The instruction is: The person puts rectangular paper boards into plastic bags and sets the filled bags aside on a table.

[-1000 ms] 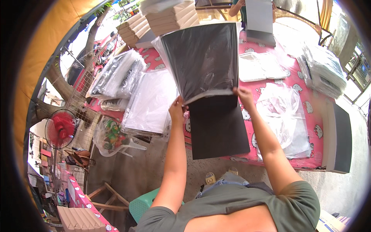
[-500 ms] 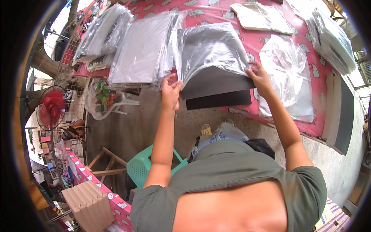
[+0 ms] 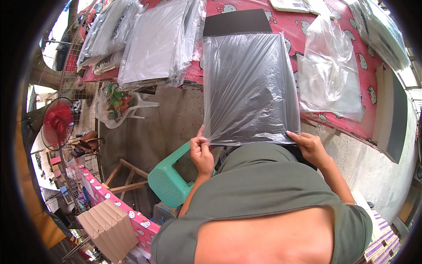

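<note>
While both forearms come up from below, bent at the elbows, my left hand is pinched shut on the lower left corner of the clear plastic bag with a dark flat sheet inside, thumb on top, fingers curled under. My right hand is closed on the lower right corner the same way, wrist cocked outward. That bagged sheet stretches away from my hands, its near edge taut between them just above my chest, its far end reaching over the edge of the table with the red patterned cloth. Beyond it a bare black sheet lies on the table. Loose clear bags sit to the right, wrapped stacks to the left. Down on the concrete floor, a green plastic stool stands by my left elbow, a red fan further left.
</note>
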`<state>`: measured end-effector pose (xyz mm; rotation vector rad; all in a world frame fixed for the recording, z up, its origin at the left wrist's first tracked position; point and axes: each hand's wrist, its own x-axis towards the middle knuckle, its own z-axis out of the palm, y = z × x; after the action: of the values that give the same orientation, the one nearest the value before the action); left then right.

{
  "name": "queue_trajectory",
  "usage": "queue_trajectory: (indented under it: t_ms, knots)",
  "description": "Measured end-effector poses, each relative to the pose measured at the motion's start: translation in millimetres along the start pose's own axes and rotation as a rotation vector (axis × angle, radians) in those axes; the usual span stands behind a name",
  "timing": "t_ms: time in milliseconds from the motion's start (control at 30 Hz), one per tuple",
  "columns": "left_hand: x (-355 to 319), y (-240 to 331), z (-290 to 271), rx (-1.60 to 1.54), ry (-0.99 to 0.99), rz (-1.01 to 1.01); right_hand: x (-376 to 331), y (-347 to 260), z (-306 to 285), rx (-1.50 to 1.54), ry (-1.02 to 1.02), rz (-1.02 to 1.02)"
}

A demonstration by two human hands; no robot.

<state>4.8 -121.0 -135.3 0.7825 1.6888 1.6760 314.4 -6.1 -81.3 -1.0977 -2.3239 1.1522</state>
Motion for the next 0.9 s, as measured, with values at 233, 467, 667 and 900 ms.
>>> queue_trajectory:
  t_ms: [233, 467, 667, 900]
  knots:
    - [64, 29, 50, 0.118, 0.107, 0.689, 39, 9, 20, -0.011, 0.242, -0.108]
    - [208, 96, 20, -0.475, 0.683, 0.354, 203, -50, 62, -0.123, 0.439, -0.388]
    - [315, 64, -125, 0.204, 0.575, 0.523, 343, -115, 144, -0.061, 0.206, -0.416]
    - [309, 29, -49, 1.146, 0.404, 0.078, 375, -105, 167, -0.236, 0.024, -0.162]
